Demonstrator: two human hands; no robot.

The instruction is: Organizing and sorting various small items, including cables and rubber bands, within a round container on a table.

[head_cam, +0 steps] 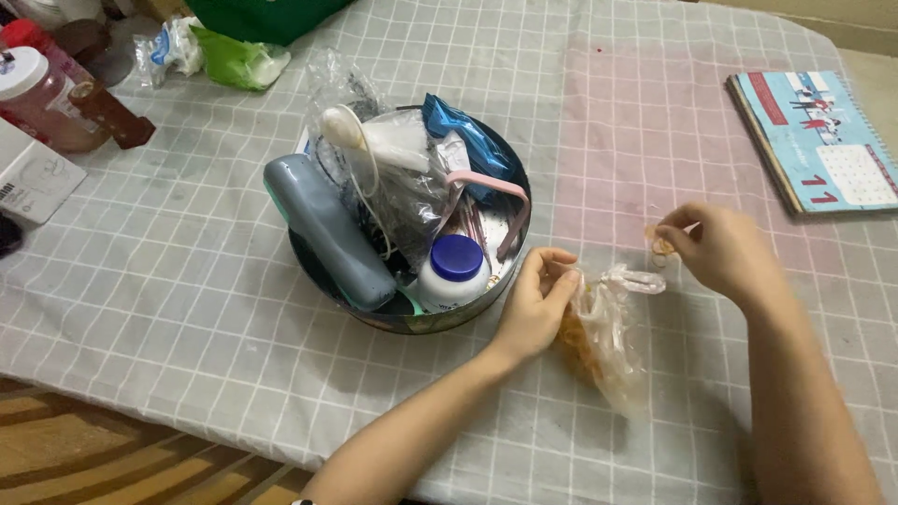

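Observation:
A small clear plastic bag (pixel 606 341) with orange rubber bands inside lies on the checked tablecloth (pixel 187 281). My left hand (pixel 535 304) pinches the bag's upper left edge, just right of the round tin. My right hand (pixel 720 251) is a little to the right of the bag, with a small orange rubber band (pixel 661 246) held between thumb and fingertips.
A round metal tin (pixel 412 321) holds a grey tube (pixel 327 232), a white bottle with a blue cap (pixel 454 269), plastic bags and a blue packet. A calendar booklet (pixel 818 140) lies at the right. Bottles (pixel 42 98) and a white box (pixel 33 182) stand far left.

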